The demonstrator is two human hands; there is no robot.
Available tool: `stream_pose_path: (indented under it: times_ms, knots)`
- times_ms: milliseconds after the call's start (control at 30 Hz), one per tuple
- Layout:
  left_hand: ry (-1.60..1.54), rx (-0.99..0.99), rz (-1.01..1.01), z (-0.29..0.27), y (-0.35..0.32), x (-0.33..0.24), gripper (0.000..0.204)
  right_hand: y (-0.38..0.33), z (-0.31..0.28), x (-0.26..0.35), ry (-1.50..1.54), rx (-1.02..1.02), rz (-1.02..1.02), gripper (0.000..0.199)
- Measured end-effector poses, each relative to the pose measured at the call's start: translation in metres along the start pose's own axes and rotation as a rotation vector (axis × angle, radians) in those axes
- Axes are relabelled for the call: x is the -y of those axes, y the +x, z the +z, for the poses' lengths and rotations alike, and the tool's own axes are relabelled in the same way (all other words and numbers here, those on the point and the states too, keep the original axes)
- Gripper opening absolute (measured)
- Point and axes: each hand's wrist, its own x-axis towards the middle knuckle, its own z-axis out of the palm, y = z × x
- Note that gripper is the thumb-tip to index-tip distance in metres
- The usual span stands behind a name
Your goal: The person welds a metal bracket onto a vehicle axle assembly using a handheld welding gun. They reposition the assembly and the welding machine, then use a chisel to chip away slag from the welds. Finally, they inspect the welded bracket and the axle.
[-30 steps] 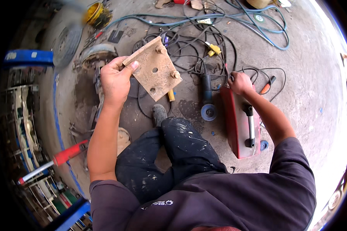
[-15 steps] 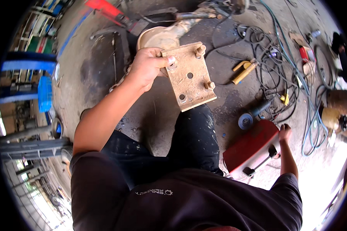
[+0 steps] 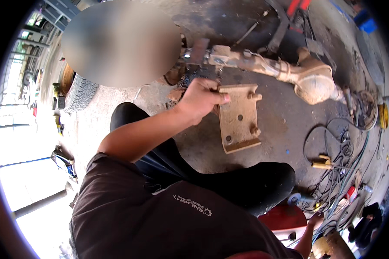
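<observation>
My left hand (image 3: 199,101) is closed on the upper left edge of a tan, dirt-coated steel plate (image 3: 236,101), thumb on its face. Held up in front of my knees, the plate has bent edges, bare round holes and two bolts with nuts along its right side. At the lower right, my right hand (image 3: 316,219) is beside the end of a red box (image 3: 285,216) with a pale front. Its fingers are small and partly hidden, so its grip cannot be made out.
Beyond the plate a rusty axle housing (image 3: 315,86) lies across the floor. To the right are tangled cables (image 3: 341,149), a yellow clamp-like holder (image 3: 322,164) and an angle grinder (image 3: 294,199). A tyre (image 3: 83,93) stands at the left. A blurred oval covers the upper left.
The view has swung left, so the axle housing and red box now appear farther right. My left hand still holds the plate; my right hand stays by the box.
</observation>
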Motion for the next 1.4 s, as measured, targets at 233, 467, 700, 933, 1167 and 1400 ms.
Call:
stream_pose_path:
  times_ms: [233, 467, 700, 933, 1167, 1400]
  knots:
    - [-0.025, -0.009, 0.07, -0.138, -0.036, 0.029, 0.012, -0.094, -0.172, 0.482, 1.07, 0.329, -0.565, 0.03]
    - [0.328, -0.215, 0.227, -0.263, -0.072, 0.019, 0.028, -0.329, -0.259, 0.78, 0.398, 0.63, -1.359, 0.059]
    - [0.18, -0.58, 0.216, -0.367, -0.068, 0.005, 0.028, -0.408, -0.244, 0.937, 0.493, 0.834, -1.285, 0.064]
    - [0.027, -1.013, 0.399, -0.413, -0.039, 0.011, 0.009, -0.42, -0.237, 1.054, 0.681, 0.666, -1.621, 0.035]
    - [-0.113, -1.347, 0.313, -0.431, -0.107, 0.018, 0.012, -0.493, -0.213, 1.11, 0.587, 0.825, -1.941, 0.047]
    - [0.066, -1.665, 0.104, -0.429, -0.237, 0.041, 0.017, -0.594, -0.268, 1.049, 1.029, 1.125, -2.076, 0.038]
